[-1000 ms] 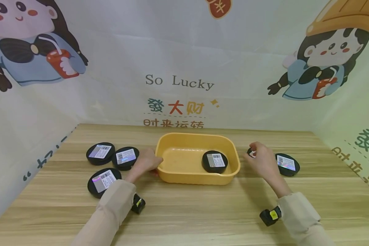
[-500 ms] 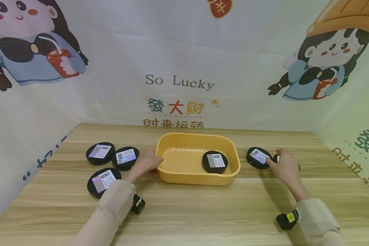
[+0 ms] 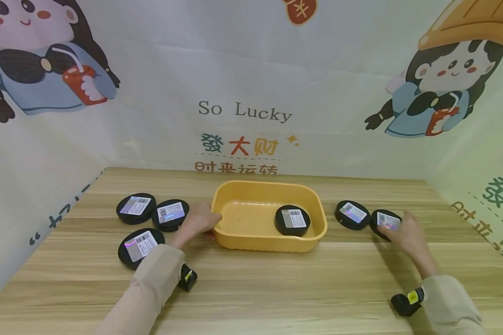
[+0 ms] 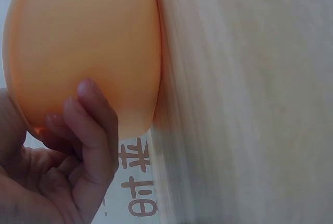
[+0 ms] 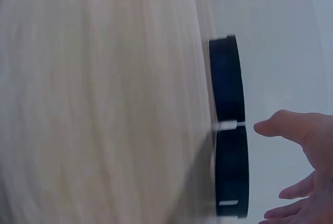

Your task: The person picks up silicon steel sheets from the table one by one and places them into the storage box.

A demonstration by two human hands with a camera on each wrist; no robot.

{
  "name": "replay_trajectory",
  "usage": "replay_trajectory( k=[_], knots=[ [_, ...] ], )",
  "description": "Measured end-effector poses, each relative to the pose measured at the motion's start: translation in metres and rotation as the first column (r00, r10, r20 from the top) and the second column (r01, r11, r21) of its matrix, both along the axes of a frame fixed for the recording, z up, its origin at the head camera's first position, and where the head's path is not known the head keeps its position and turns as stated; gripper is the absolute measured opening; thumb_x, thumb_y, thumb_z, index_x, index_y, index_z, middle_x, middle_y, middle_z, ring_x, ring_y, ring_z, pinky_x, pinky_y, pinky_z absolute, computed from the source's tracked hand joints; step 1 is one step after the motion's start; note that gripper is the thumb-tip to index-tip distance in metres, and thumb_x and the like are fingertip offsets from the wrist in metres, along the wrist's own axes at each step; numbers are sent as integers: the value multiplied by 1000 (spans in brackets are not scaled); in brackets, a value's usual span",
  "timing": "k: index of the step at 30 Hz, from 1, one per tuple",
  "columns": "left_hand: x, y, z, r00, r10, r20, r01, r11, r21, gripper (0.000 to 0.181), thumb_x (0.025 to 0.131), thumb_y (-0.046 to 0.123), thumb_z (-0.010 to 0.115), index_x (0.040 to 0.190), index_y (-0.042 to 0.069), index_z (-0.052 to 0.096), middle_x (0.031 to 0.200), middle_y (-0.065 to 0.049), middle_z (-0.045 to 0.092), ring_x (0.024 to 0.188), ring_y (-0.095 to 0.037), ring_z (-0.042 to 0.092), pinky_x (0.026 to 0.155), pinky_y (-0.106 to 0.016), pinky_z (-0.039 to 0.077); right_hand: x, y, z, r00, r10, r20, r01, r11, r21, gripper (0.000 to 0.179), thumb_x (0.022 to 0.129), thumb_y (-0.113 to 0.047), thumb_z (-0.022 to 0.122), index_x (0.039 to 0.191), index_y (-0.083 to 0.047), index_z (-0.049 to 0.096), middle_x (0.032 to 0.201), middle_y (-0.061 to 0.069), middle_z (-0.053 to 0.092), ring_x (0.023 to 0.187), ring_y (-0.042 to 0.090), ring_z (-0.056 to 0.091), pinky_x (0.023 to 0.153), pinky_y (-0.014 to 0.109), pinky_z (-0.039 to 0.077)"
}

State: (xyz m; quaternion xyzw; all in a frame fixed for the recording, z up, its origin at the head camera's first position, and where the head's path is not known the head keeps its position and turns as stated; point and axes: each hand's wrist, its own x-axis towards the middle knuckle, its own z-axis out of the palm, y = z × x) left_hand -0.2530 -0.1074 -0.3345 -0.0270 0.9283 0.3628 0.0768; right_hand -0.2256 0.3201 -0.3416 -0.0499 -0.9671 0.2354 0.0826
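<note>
My left hand (image 3: 196,220) grips the left end of a yellow plastic basin (image 3: 268,244). The left wrist view has its fingers curled against the outside wall (image 4: 88,36), with the thumb at the rim. One flat, round black disc (image 3: 292,224) with a barcode label lies inside, toward the basin's right end. My right hand (image 3: 410,238) hovers over the outer of two similar discs (image 3: 386,223); the inner disc (image 3: 352,215) lies beside it. In the right wrist view, the thumb and fingers are spread, apart from the outer disc (image 5: 232,174), holding nothing.
Left of the basin are more labelled black discs: a back-left one (image 3: 136,208), one near my left hand (image 3: 170,215) and a front one (image 3: 140,247) partly under my sleeve. A printed cloth (image 3: 163,93) walls the wooden table (image 3: 268,288) at the back and sides.
My right hand let go of the inner disc, leaving it right of the basin, and moved rightward over the outer disc. That disc now shows more fully. The left hand stayed on the basin.
</note>
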Motion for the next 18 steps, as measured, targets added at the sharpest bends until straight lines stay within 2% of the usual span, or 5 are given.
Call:
replay_trajectory(
  k=[4,7,11,18],
  knots=[
    [0,0,0,1000,3,1,-3,1000,3,12,77,6,47,78,-4,53,60,-12,58,43,-17,59,42,-22,48,-1,8,-1,997,-2,73,2,1000,-4,85,79,-24,61,118,33,12,114,52,25,104,59,31,92,60,28],
    [-1,0,-1,1000,7,6,-7,1000,8,12,78,6,47,79,-4,53,62,-12,58,42,-15,58,42,-22,49,0,12,-1,993,-13,119,12,1000,2,84,77,-31,63,114,32,21,105,48,34,95,54,40,84,57,37],
    [-1,-1,-1,1000,5,6,-5,1000,3,12,78,6,48,79,-4,53,62,-12,58,42,-15,58,42,-22,49,0,16,-1,985,-12,170,13,1000,-8,81,73,-40,66,102,27,32,90,36,44,79,39,48,69,46,45],
    [-1,-1,-1,1000,1,1,-1,1000,7,12,78,6,47,79,-4,53,62,-12,58,42,-15,58,42,-22,49,-5,21,-4,976,17,218,-11,999,-31,81,71,-42,67,102,27,37,91,36,49,78,36,51,66,41,46]
  ],
)
